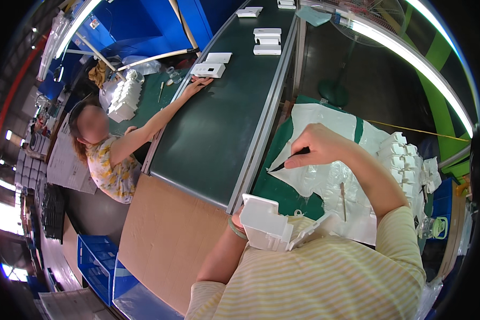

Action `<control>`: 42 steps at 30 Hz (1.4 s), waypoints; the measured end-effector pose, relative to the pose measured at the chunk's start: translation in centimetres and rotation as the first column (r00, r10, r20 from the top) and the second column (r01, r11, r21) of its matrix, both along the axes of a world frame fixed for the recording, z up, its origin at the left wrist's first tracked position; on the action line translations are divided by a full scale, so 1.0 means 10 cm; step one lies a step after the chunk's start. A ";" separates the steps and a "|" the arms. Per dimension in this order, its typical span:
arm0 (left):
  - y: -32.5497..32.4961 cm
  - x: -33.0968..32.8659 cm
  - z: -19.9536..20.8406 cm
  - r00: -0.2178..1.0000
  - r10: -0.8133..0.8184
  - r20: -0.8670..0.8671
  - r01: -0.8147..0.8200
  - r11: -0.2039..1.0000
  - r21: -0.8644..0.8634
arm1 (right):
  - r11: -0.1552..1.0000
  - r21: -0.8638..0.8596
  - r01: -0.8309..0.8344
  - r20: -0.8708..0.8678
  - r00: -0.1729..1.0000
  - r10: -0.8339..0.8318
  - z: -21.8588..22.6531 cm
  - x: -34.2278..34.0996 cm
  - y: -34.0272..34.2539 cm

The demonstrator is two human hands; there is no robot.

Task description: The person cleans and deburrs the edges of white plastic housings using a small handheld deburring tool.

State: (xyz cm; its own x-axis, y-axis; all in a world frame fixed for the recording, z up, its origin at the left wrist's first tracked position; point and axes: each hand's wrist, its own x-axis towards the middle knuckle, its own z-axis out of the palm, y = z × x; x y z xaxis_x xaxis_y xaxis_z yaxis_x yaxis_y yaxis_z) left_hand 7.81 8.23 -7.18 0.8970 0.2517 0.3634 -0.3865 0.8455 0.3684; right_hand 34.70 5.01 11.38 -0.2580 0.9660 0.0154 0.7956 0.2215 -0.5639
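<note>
My right hand [319, 145] pinches a slim black pointed tool [292, 159], which looks like tweezers. Its tip points down at the left corner of a white sheet [317, 178] on the green work surface; whether it touches cannot be made out. Close to my body, a white moulded plastic housing [264, 221] is held up by my left hand [237, 217]. The housing covers most of that hand's fingers, and a bangle shows at the wrist. Another white plastic piece [316, 230] is beside the housing, near my shirt. A thin brown-handled tool [343, 201] lies on the sheet.
A dark green conveyor belt [213, 138] runs to my left, carrying several white housings [267, 41]. Across it, a co-worker [112, 152] reaches to a white housing [208, 70]. Stacked white parts [399, 160] stand at right, near a clear jar [433, 228]. Cardboard [170, 234] lies at lower left.
</note>
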 end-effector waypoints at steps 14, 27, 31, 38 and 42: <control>0.06 -0.14 -0.12 0.964 -0.066 -0.256 0.076 0.997 0.030 | 0.982 -0.187 0.039 -0.530 0.837 -0.134 -0.10 -0.08 -0.44; 0.16 0.16 1.37 0.070 0.897 0.436 0.063 -0.441 0.895 | 0.906 -0.135 0.402 -0.824 0.462 -0.327 -0.34 -0.35 -0.46; 0.09 0.15 1.34 0.004 0.839 0.544 0.208 -0.533 0.820 | 0.921 -0.260 0.289 -0.845 0.393 -0.362 -0.40 -0.60 -0.20; 0.11 0.11 1.27 0.027 0.830 0.556 0.206 -0.549 0.810 | 0.924 -0.289 0.250 -0.860 0.356 -0.365 -0.36 -0.73 -0.07; 0.10 -0.01 1.18 -0.040 0.771 0.636 0.240 -0.610 0.755 | 0.926 -0.267 0.266 -0.895 0.288 -0.341 -0.30 -0.70 -0.12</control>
State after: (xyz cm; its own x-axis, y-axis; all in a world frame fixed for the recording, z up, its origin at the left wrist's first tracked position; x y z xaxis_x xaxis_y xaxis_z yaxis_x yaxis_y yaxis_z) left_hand 7.72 9.22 4.66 0.3770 0.6041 0.7021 0.5759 -0.7466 0.3331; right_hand 27.72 3.76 8.35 0.1965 0.9803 -0.0216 -0.2311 0.0249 -0.9726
